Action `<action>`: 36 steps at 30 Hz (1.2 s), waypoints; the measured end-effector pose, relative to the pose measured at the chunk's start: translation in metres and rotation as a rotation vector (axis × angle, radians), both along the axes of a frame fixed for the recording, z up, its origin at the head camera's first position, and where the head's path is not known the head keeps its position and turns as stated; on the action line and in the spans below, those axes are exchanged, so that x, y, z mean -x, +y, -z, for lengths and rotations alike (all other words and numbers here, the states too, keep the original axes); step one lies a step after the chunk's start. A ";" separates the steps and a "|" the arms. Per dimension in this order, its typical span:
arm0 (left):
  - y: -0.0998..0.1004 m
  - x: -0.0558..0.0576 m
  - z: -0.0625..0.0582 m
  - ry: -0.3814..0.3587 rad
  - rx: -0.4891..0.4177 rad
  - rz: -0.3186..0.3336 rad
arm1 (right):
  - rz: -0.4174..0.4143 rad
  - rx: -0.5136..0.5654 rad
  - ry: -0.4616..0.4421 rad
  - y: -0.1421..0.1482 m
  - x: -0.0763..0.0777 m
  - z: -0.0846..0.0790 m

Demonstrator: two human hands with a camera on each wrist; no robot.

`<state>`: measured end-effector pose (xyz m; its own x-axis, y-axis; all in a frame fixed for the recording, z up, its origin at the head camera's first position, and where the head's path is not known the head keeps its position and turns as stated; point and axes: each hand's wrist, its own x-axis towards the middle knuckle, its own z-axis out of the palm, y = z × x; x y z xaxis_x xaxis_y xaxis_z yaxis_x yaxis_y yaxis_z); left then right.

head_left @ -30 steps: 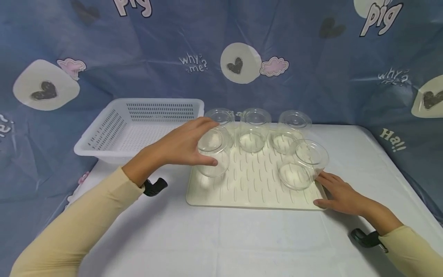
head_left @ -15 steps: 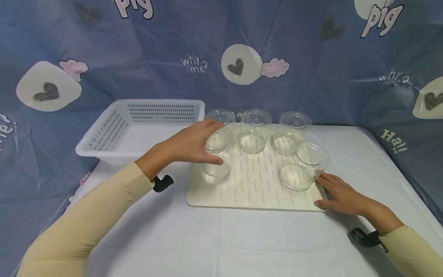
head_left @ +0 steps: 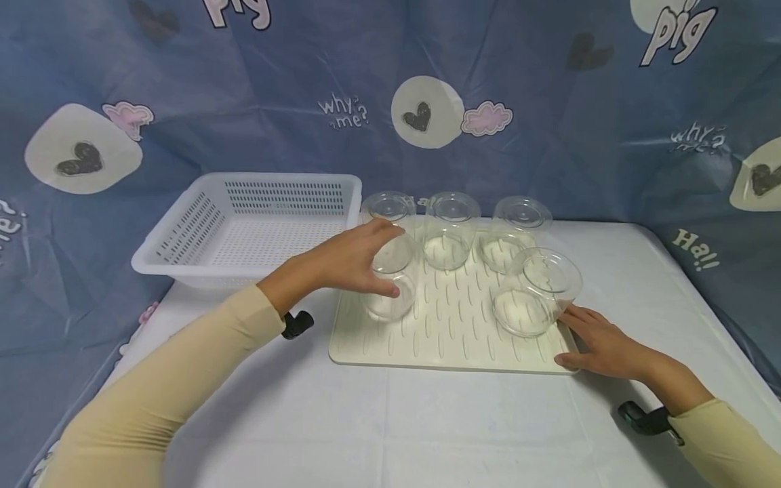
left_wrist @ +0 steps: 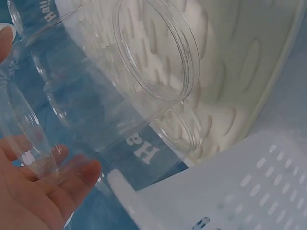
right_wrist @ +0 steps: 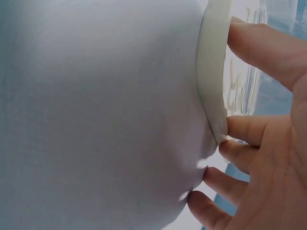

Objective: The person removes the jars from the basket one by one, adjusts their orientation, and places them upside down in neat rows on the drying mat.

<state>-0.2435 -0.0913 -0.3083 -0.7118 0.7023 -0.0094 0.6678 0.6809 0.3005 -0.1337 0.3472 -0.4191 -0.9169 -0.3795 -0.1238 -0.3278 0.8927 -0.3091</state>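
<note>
My left hand [head_left: 350,261] grips a clear cup [head_left: 390,298] by its upper part at the left of a cream ribbed mat [head_left: 451,335]. In the left wrist view, the fingers [left_wrist: 76,184] bend round one end of the cup [left_wrist: 115,103], whose far rim faces the mat. I cannot tell whether that rim touches it. At the mat's right edge rests my right hand [head_left: 601,342], its fingers spread and nearly straight. The right wrist view shows its fingertips touching the mat's edge [right_wrist: 212,67] and the white cloth. Another clear cup [head_left: 527,308] stands just beside that hand.
Several more clear cups [head_left: 448,247] stand in a row along the back of the mat. A white perforated basket [head_left: 183,269] sits at the left, close to my left forearm. A white cloth [head_left: 390,427] covers the table, and a blue printed sheet [head_left: 274,81] hangs behind.
My left hand has moved slightly to the right and nearer to me, carrying its cup along the mat's left side. The right hand has stayed at the mat's edge.
</note>
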 end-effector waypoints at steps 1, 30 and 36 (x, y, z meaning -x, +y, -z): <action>0.000 0.000 0.001 0.001 -0.004 0.002 | 0.002 0.000 -0.002 0.000 0.000 0.000; -0.004 0.000 0.007 -0.105 0.053 0.037 | 0.016 0.012 -0.013 -0.001 -0.001 0.001; -0.001 -0.002 0.005 -0.120 0.054 0.047 | 0.020 0.008 -0.011 -0.001 0.000 0.001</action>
<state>-0.2414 -0.0923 -0.3135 -0.6695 0.7311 -0.1314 0.6610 0.6670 0.3437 -0.1335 0.3462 -0.4206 -0.9228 -0.3621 -0.1313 -0.3063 0.8965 -0.3200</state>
